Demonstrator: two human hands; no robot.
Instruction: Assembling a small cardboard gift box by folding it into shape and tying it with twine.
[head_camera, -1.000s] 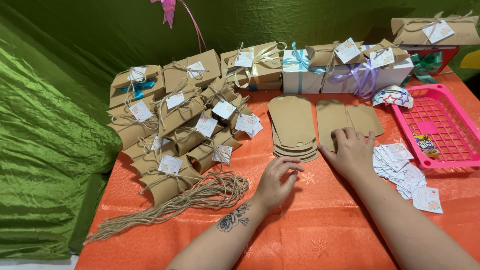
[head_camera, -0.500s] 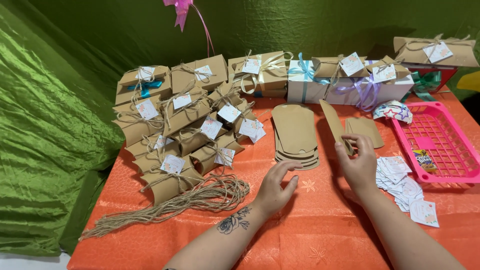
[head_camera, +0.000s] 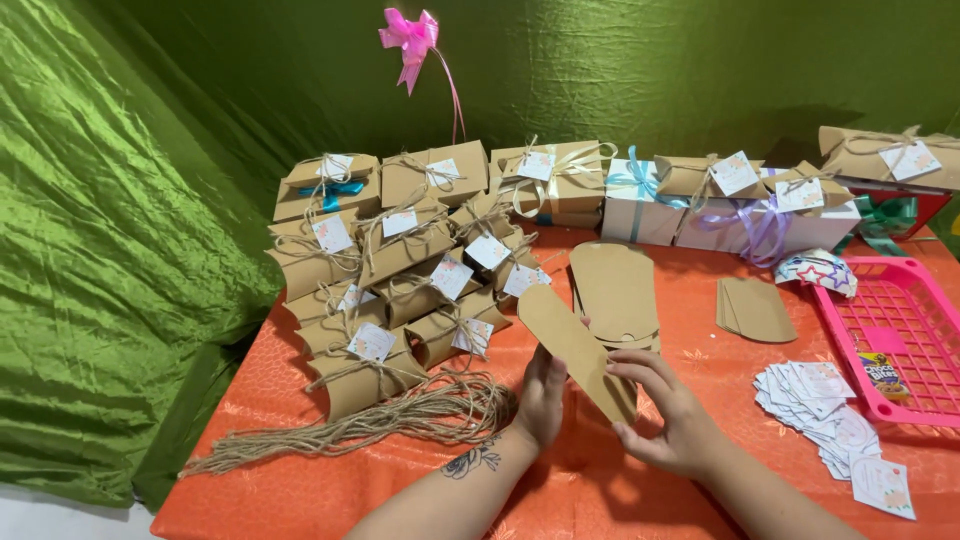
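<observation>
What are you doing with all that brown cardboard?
A person holds one flat cardboard blank in both hands, left hand behind it and right hand at its lower end. More flat blanks lie stacked on the orange table. To the left sit finished boxes tied with twine and tags, with a bundle of twine in front. Loose tags lie on the right beside a pink basket.

Bare tablecloth between flat box stack and tags
</observation>
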